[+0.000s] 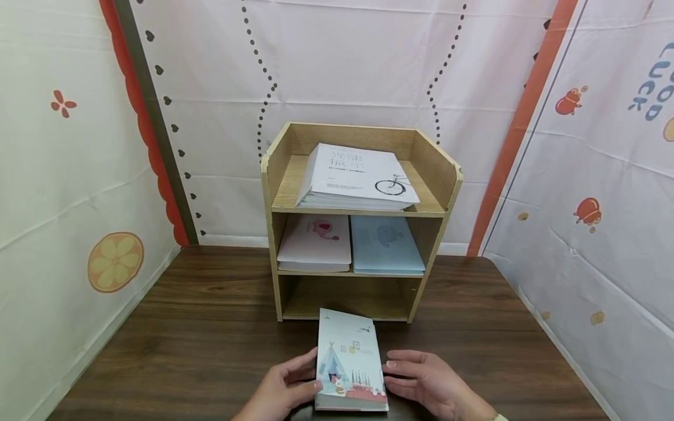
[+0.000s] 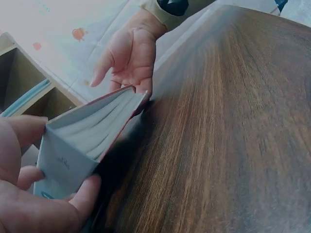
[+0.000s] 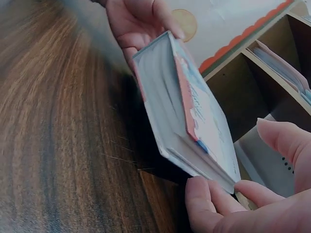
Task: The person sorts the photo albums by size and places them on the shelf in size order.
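A thick hardcover book (image 1: 350,351) with a blue tent on its pale cover lies between both hands, in front of the shelf. My left hand (image 1: 286,383) grips its spine side, thumb on the front cover and fingers lower down. In the left wrist view the spine (image 2: 65,162) faces the camera, and the page block shows at the bottom edge. My right hand (image 1: 426,380) is at the opposite long edge. The right wrist view shows its fingertips (image 3: 197,194) against the book's lower edge, the thumb raised away from the cover.
Behind the book stands a wooden three-level shelf (image 1: 276,263). White books (image 1: 358,175) with a bicycle picture lie on top. Pink booklets (image 1: 314,240) and blue booklets (image 1: 388,242) share the middle level. Printed curtains (image 1: 347,64) surround the dark wooden table (image 1: 200,327).
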Demonstrator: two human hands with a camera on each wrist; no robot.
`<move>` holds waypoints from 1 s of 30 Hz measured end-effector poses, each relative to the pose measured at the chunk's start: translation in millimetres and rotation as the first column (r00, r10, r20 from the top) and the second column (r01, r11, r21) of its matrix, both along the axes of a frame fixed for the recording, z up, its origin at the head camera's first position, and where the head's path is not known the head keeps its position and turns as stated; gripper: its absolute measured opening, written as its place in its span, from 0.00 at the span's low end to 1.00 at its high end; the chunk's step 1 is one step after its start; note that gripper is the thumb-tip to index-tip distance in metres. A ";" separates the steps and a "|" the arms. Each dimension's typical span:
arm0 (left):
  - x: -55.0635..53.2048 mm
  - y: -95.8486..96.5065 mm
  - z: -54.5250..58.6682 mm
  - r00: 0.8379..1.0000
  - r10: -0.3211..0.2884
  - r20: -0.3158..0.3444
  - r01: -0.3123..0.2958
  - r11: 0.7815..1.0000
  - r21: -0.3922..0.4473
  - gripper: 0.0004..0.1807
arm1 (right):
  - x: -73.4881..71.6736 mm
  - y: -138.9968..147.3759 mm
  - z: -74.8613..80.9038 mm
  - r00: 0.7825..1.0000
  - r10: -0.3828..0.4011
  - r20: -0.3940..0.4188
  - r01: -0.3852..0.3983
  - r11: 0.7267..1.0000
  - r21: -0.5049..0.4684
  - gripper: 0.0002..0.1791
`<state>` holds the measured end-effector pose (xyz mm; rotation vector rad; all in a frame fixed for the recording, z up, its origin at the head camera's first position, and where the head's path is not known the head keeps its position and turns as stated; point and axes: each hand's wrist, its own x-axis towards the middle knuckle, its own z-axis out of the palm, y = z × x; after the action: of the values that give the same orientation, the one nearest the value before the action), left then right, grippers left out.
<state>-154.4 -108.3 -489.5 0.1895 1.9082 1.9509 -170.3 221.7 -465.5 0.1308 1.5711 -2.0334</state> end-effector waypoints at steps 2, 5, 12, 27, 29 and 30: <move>1.6 -1.5 0.4 0.999 -0.020 0.045 0.017 0.998 0.053 0.42 | 0.3 -1.5 -1.0 1.000 -0.001 -0.010 0.001 1.000 0.002 0.38; 4.0 -1.9 0.7 0.992 -0.042 0.118 0.021 0.985 0.169 0.44 | 1.1 -4.0 -2.5 1.000 -0.005 -0.030 0.005 1.000 0.003 0.39; 8.6 -2.5 -0.3 0.994 -0.051 0.092 0.024 0.962 0.273 0.45 | 3.3 -9.1 -4.7 0.996 0.003 -0.086 -0.005 1.000 -0.023 0.39; 7.9 -14.3 9.4 0.992 -0.019 -0.125 0.033 0.993 0.109 0.41 | 8.2 -15.3 -4.4 0.939 0.147 -0.310 -0.141 0.989 0.044 0.47; 8.1 -14.6 9.3 0.990 -0.014 -0.140 0.029 0.994 0.101 0.41 | 8.4 -14.3 -5.1 0.930 0.168 -0.326 -0.172 0.985 0.016 0.48; 8.3 -14.6 9.4 0.989 -0.011 -0.150 0.026 0.995 0.094 0.41 | 8.4 -13.9 -5.5 0.927 0.176 -0.330 -0.187 0.982 0.001 0.48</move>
<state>-146.1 -123.0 -480.1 0.3896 1.8972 2.0699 -161.9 207.8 -471.1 -0.3730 1.6758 -2.0044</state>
